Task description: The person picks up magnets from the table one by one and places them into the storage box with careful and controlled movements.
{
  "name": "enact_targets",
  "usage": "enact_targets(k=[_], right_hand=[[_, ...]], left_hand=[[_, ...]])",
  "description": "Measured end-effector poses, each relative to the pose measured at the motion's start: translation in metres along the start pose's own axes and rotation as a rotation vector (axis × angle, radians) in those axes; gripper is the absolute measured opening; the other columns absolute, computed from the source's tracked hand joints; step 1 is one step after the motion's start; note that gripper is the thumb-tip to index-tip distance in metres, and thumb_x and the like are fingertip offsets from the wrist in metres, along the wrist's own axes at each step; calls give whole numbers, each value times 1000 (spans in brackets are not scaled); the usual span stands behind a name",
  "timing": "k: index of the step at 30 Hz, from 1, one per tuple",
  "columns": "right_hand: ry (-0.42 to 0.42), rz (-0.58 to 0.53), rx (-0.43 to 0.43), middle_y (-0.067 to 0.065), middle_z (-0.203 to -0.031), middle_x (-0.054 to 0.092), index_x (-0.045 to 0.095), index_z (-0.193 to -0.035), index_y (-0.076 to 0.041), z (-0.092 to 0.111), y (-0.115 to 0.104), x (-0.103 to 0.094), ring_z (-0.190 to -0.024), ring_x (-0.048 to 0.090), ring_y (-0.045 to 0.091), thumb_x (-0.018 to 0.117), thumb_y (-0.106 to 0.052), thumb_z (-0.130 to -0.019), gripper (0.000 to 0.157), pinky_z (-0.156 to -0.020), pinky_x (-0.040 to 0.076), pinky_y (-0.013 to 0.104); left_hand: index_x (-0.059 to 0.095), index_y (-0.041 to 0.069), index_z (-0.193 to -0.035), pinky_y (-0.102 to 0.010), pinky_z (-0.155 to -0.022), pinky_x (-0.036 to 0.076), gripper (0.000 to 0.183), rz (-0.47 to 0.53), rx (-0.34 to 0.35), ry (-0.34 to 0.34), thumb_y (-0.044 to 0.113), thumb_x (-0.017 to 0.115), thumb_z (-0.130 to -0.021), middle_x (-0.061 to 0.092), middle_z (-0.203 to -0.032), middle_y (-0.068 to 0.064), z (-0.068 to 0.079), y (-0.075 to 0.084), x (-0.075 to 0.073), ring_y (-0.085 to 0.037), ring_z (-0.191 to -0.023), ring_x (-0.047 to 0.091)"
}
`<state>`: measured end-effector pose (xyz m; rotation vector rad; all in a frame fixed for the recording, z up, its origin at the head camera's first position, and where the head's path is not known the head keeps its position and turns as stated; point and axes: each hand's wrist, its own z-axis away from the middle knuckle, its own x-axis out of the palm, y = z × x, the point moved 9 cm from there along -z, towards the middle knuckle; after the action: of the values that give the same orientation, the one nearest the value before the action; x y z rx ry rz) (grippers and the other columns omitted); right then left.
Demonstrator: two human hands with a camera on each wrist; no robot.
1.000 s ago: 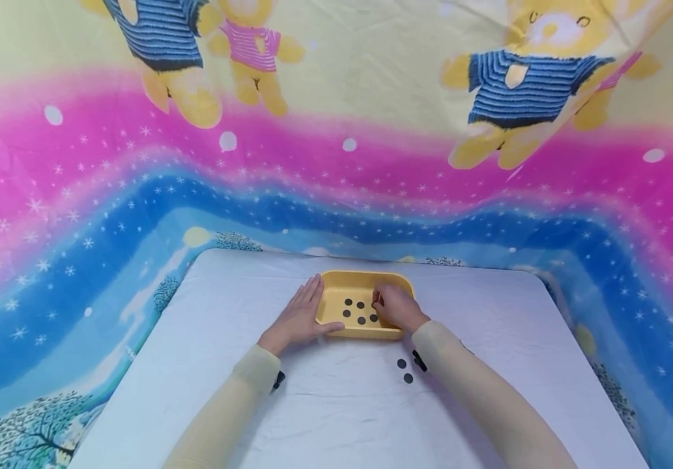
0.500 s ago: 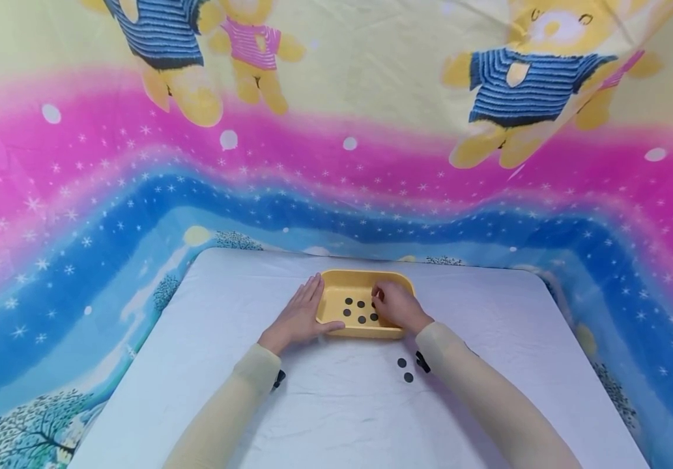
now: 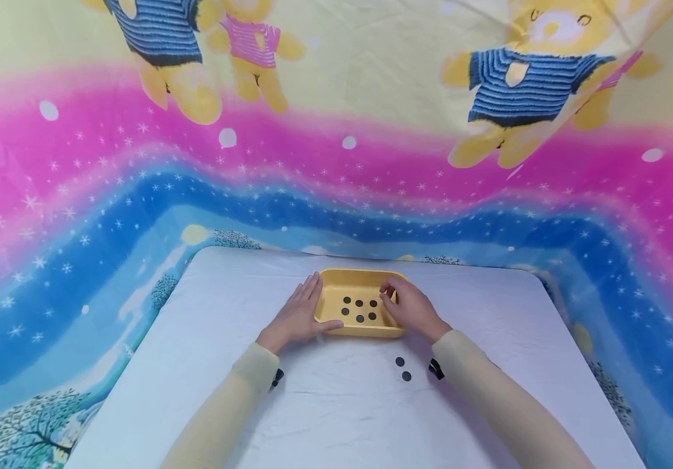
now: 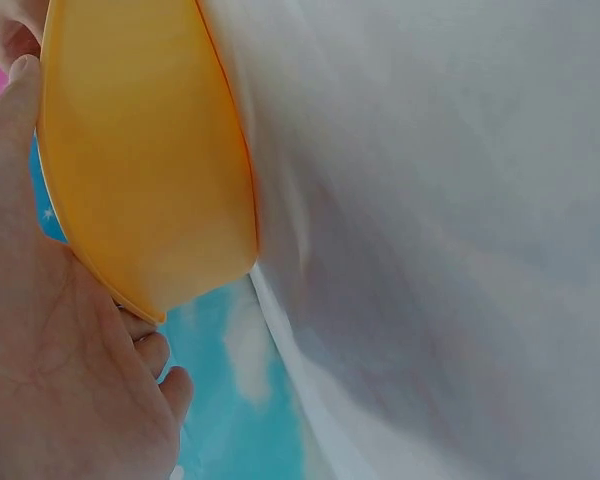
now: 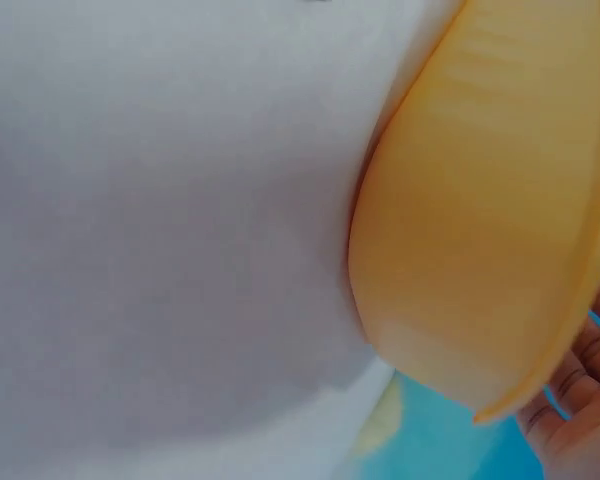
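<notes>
A yellow rectangular tray (image 3: pixel 365 331) lies near the far edge of the white-covered table. Several flat black discs (image 3: pixel 360 319) are spread over its bottom in rough rows. My left hand (image 3: pixel 293 316) rests against the tray's left end, fingers extended along the rim and the thumb on the near edge; the left wrist view shows the thumb (image 4: pixel 20 90) lying at the rim. Over the tray's right end is my right hand (image 3: pixel 415 309), its fingers loosely bent with a gap between thumb and forefinger. No disc shows in it. The hand hides part of the tray's right side.
Two more black discs lie on the white cloth in front of the tray, the farther disc (image 3: pixel 400 361) slightly left of the nearer disc (image 3: pixel 406 376). A printed curtain (image 3: pixel 336 195) with bears and snowflakes surrounds the table at the back and sides.
My right hand has drawn back to the right from the tray bottom, uncovering the black disc that was at its fingertips. My left hand stays on the tray's left end.
</notes>
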<state>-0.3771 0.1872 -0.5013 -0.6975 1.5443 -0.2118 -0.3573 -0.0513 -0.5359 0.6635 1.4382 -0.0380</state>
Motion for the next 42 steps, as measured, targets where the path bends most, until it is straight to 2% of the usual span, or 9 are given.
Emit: enact_targets(k=[8, 14, 18, 23, 28, 35, 42], right_hand=[[29, -5, -28, -1, -95, 67, 69, -109, -13, 20, 3, -12, -77, 57, 15, 73, -14, -103, 8, -66, 51, 33], [55, -1, -40, 0, -94, 65, 69, -109, -10, 38, 2, -21, -79, 57, 17, 74, -11, -101, 9, -67, 51, 31], [74, -10, -48, -1, -95, 64, 69, -110, -9, 52, 4, -25, -81, 58, 17, 75, -11, -100, 12, -68, 52, 30], [120, -21, -104, -1, -97, 65, 68, -111, -8, 68, 2, -29, -83, 58, 14, 77, -7, -99, 15, -71, 55, 31], [145, -34, -117, -2, -97, 64, 67, -110, -10, 82, 5, -28, -83, 58, 14, 78, -4, -97, 18, -71, 56, 33], [131, -57, -75, -6, -91, 59, 64, -101, -16, 98, 12, -19, -83, 57, 16, 81, -4, -94, 22, -70, 55, 30], [30, -73, -1, -8, -88, 57, 64, -98, -21, 107, 21, -6, -82, 55, 14, 82, -11, -95, 21, -69, 52, 25]], left_hand=[[0, 2, -171, -44, -134, 4, 129, -11, 7, -5, 89, 52, -91, -3, -181, -14, -1, -1, 2, -30, -167, 0], [1, 2, -172, -44, -135, 4, 127, 4, 5, 6, 86, 56, -92, -3, -181, -13, -2, -2, 2, -27, -167, -2], [1, 2, -172, -43, -135, 3, 128, 11, 7, 3, 85, 56, -92, -8, -180, -10, -2, -2, 2, -25, -167, -5], [-1, 3, -171, -42, -134, 1, 128, 15, 3, -11, 86, 56, -91, -14, -179, -7, -2, -2, 3, -24, -166, -7], [-3, 4, -171, -41, -134, 0, 128, 7, 4, -7, 87, 55, -92, -14, -179, -8, -2, -2, 3, -25, -166, -7], [0, 2, -171, -43, -134, 2, 129, -4, 8, 0, 88, 53, -91, -8, -180, -12, -2, -2, 2, -27, -167, -4], [2, 1, -171, -43, -134, 3, 127, -18, 13, 12, 86, 54, -92, -2, -180, -16, -3, -1, 2, -28, -167, -1]])
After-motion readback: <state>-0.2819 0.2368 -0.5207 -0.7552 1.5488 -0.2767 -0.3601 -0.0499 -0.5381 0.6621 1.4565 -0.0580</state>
